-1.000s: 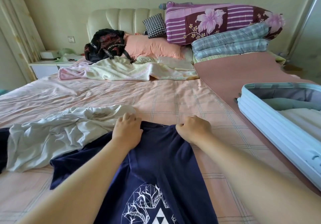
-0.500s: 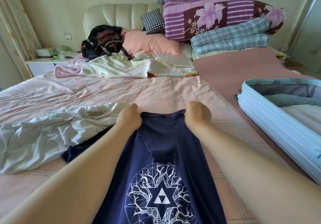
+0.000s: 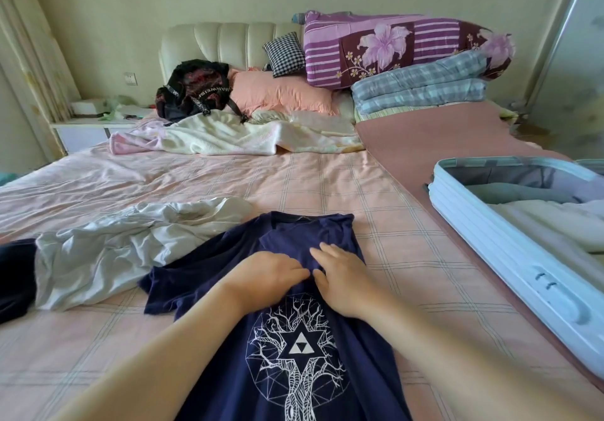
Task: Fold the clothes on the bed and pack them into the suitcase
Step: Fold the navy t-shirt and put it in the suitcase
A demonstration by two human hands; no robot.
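Note:
A navy T-shirt (image 3: 294, 348) with a white tree print lies face up on the pink checked bed (image 3: 327, 185), collar pointing away from me. My left hand (image 3: 268, 276) and my right hand (image 3: 340, 276) rest flat on its chest, side by side, fingers straight and nearly touching. A crumpled pale grey garment (image 3: 124, 244) lies to the left, touching the shirt's sleeve. An open light blue suitcase (image 3: 510, 257) sits at the right with folded pale clothes inside.
A dark garment (image 3: 16, 273) shows at the left edge. At the bed's head are a cream blanket (image 3: 235, 136), a black backpack (image 3: 196, 90), pillows and stacked quilts (image 3: 408, 57). A nightstand (image 3: 91, 126) stands at the left.
Both hands let go of the shirt's shoulders and came back toward me to lie flat on its chest. The shirt now lies spread on the bed.

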